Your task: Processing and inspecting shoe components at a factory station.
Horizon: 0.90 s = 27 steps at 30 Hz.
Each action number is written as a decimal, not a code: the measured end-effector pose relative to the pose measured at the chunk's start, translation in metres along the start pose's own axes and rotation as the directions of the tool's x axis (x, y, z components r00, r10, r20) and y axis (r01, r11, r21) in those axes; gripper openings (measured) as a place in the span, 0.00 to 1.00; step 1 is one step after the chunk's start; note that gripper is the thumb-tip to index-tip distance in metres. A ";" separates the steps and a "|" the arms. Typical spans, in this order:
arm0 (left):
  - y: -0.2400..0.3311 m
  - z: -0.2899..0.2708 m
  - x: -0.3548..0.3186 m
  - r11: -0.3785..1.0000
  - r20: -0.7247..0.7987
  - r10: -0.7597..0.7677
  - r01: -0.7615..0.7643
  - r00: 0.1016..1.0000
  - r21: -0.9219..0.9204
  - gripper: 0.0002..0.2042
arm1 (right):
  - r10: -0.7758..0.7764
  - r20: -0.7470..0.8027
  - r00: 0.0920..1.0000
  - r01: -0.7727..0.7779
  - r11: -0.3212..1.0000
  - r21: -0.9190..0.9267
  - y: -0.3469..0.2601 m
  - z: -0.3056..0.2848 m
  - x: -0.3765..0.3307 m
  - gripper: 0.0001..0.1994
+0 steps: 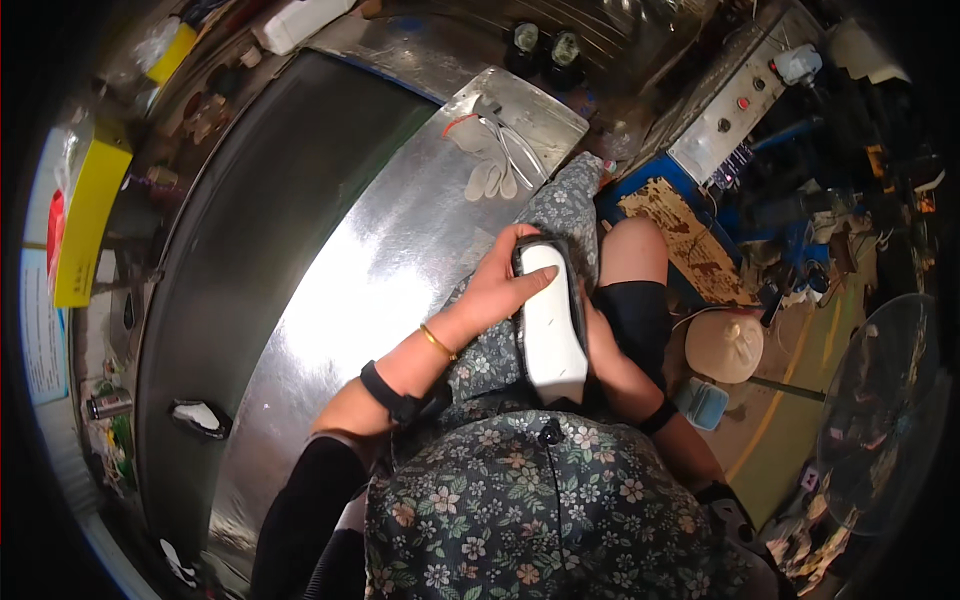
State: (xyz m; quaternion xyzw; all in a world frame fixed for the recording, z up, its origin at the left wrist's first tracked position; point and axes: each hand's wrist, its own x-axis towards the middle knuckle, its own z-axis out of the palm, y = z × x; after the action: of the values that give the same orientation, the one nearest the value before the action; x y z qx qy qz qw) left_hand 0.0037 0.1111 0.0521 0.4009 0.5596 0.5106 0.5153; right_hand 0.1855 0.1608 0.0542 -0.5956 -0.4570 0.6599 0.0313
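Note:
A lasted shoe (552, 320) is held bottom up over my lap, its white insole board showing and a dark upper wrapping round the edge. Small marks like staples dot the white board. My left hand (495, 287) grips it near the far end, thumb pressed on the white face and fingers round the dark side. On the other side, my right hand (600, 340) supports it along the right edge; most of its fingers are hidden behind the shoe. Beyond them, lasting pincers (512, 143) lie on the metal table (400, 210), beside a pale work glove (489, 175).
A dark conveyor belt (255, 190) curves along the left, carrying another white-bottomed dark shoe (200, 418). A control box (738, 105) with buttons stands at far right. Nearer are a tied plastic bag (724, 346), a blue container (704, 403) and a fan (885, 415).

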 end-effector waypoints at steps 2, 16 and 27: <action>-0.008 0.000 -0.002 0.983 0.016 -0.029 0.032 0.999 -0.183 0.23 | -0.137 -0.051 0.989 0.137 0.990 -0.019 0.006 0.009 0.001 0.40; -0.009 -0.001 0.028 0.961 -0.056 0.054 -0.037 0.997 0.272 0.31 | -0.880 0.105 0.464 0.363 0.081 -0.928 -0.019 0.012 -0.005 0.12; 0.023 0.001 -0.024 0.860 -0.336 -0.124 0.270 0.934 0.433 0.22 | -0.594 0.101 0.798 0.598 0.761 -0.252 0.002 0.037 -0.008 0.31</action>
State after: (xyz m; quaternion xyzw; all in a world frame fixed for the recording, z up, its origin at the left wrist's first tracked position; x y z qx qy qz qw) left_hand 0.0066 0.0911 0.0789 0.3732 0.7761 0.3567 0.3622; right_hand 0.1591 0.1341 0.0546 -0.4130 -0.7085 0.5511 0.1542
